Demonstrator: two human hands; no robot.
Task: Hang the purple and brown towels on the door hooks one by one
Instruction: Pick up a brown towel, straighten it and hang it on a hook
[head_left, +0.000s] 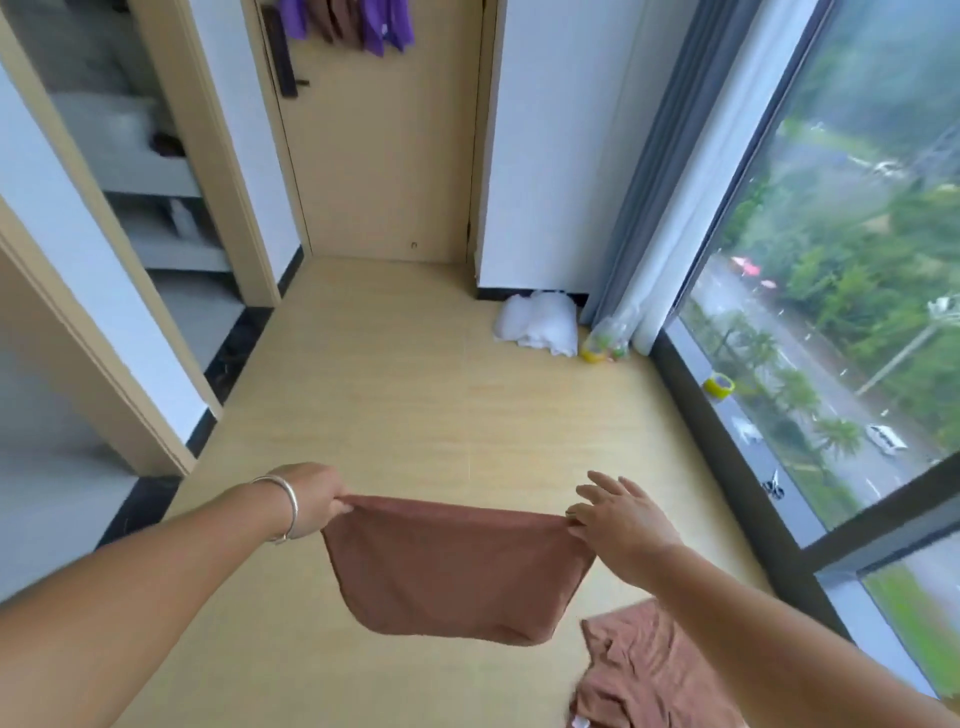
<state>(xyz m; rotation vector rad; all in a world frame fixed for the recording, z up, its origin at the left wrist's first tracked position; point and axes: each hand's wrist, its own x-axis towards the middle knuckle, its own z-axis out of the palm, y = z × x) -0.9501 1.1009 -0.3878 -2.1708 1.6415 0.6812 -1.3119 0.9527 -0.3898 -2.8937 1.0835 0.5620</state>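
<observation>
The brown towel (457, 566) hangs stretched across the lower centre, long axis left to right. The left hand (311, 499) pinches one corner, the right hand (618, 514) the other, fingers splayed. The door (384, 156) with hung towels (348, 23) stands well apart, upper centre, straight ahead.

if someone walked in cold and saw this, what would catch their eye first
First, the brown towel stretched low in the middle between the left hand, which grips one corner, and the right hand, which pinches the other corner with its other fingers spread. Next, the purple and brown towels already hanging at the top of the door straight ahead. Then the big window on the right, overlooking a road and trees.
</observation>
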